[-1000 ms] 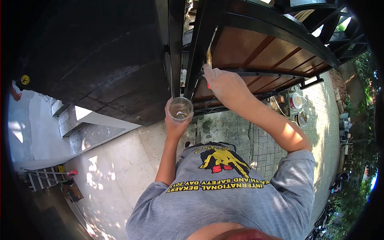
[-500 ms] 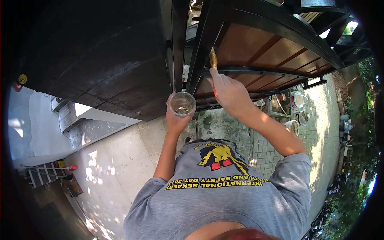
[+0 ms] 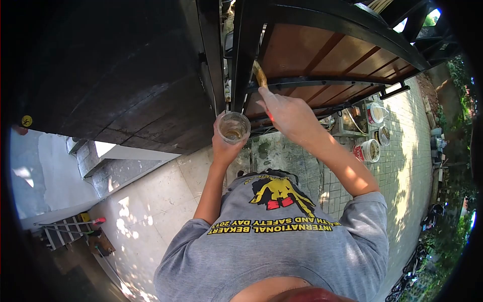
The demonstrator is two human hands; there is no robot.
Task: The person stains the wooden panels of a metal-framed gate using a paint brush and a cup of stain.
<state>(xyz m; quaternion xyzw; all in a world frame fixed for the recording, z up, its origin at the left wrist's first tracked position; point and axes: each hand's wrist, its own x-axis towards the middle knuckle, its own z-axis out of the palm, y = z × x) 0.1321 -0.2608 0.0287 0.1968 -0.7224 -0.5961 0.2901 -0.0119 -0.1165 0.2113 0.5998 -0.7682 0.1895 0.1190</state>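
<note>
My left hand is wrapped round a clear plastic cup, held upright with a little residue or liquid at its bottom. Just to the right and farther up, my right hand grips a paintbrush by its wooden handle. The brush points up toward a black metal frame post, and its bristle end is hard to make out against the frame. Something red shows under the right hand's fingers. Brown panels set in the black frame lie beyond the right hand.
A large dark panel fills the upper left. Paint buckets stand on the paved ground at the right. Steps and a striped rack are at the left.
The brush handle leans a little more to the left, and my right hand has shifted slightly left. My view has moved a little; the left hand still holds the cup.
</note>
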